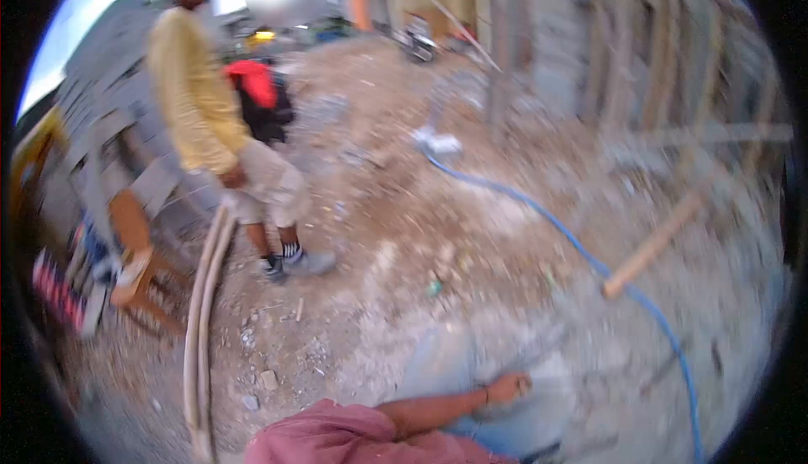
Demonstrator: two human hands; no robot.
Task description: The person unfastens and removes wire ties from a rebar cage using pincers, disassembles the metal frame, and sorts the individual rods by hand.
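My left hand (509, 388) is over my pale blue trouser leg (442, 363) near the bottom of the head view. Its fingers look curled in, with nothing visible in them, though the picture is blurred. A dark band circles the wrist, and the arm comes out of a dull pink sleeve (337, 434). My right hand does not show. Beyond my legs, a blue hose (560, 226) curves over the dirt ground (379, 296), passing by a wooden pole (652, 245) on the right.
A person (194, 102) in a yellow top stands at the left, beside two long pale poles (206, 321). A brown chair (139, 262) and stacked blocks (168, 194) lie farther left. Upright wooden posts (623, 51) line the right. A motorcycle (417, 41) stands far back.
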